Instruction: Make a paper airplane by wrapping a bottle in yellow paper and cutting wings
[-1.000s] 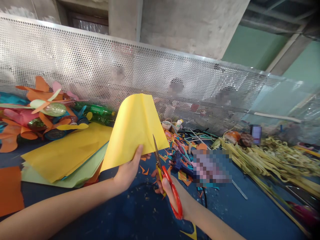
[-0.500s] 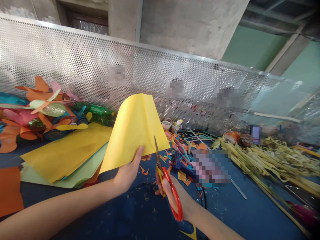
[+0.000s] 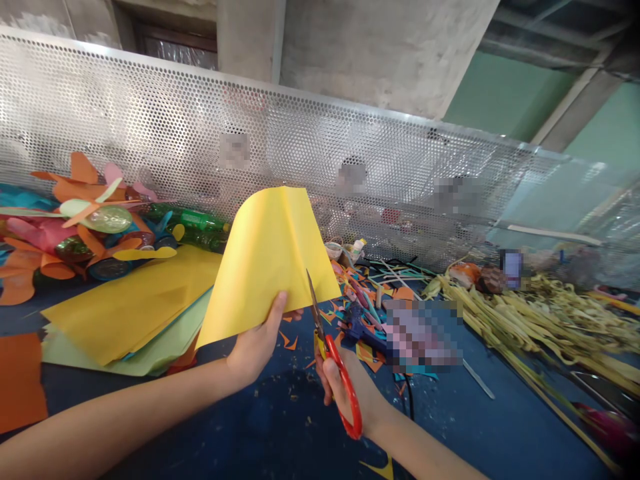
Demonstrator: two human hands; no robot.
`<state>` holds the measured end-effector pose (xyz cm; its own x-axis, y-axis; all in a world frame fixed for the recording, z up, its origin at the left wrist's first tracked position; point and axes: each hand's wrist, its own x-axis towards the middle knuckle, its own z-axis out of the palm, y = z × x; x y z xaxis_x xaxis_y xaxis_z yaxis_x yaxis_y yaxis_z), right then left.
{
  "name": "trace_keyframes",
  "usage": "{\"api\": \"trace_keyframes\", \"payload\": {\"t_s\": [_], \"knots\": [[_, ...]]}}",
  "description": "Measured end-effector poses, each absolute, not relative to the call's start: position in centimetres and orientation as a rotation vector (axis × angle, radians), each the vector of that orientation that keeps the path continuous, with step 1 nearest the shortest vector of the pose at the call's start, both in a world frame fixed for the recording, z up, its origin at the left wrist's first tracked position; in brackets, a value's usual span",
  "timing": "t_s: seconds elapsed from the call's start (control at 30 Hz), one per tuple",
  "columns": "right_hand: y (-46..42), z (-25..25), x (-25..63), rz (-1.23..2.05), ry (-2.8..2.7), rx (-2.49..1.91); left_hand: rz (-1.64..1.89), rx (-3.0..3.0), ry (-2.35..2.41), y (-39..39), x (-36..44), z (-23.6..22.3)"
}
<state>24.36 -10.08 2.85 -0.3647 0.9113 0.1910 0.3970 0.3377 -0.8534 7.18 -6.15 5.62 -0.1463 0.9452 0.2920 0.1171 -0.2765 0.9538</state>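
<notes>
A sheet of yellow paper (image 3: 265, 247) stands up from my left hand (image 3: 256, 347), bent over in a curve. The thumb presses on its near face and the fingers are behind its lower edge. My right hand (image 3: 357, 383) grips a pair of scissors (image 3: 345, 390) with red handles and a yellow inner part. Its dark blades point up and lie across the paper's lower right edge, with one blade in front of the sheet. The other blade is mostly hidden. Below the hands is the dark blue tabletop (image 3: 240, 433), dotted with small scraps.
Stacked coloured paper (image 3: 135, 307) lies at left, below paper-winged plastic bottles (image 3: 107, 220). An orange sheet (image 3: 20, 383) is at the left edge. Cut scraps (image 3: 370, 353) and a blue glue gun (image 3: 363, 327) lie right of centre, dried husks (image 3: 540, 307) farther right. A perforated metal screen (image 3: 300, 147) stands behind.
My right hand has tightened a little and the scissor handles have drawn closer together. The yellow paper has shifted very slightly; my left hand keeps its place.
</notes>
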Motion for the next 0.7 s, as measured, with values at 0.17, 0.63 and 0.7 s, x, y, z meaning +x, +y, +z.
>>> {"api": "trace_keyframes", "payload": {"t_s": [0.17,0.63,0.7], "knots": [[-10.06,3.08,24.36,0.920,-1.942,-1.181,1.504,1.483,1.283,-6.11,7.10,5.72],[-9.88,3.07,24.37,0.818,-1.922,-1.244,1.630,1.443,1.296,-5.60,6.81,5.33],[-9.88,3.14,24.37,0.818,-1.904,-1.252,1.611,1.418,1.299,-5.50,6.82,5.21]]}}
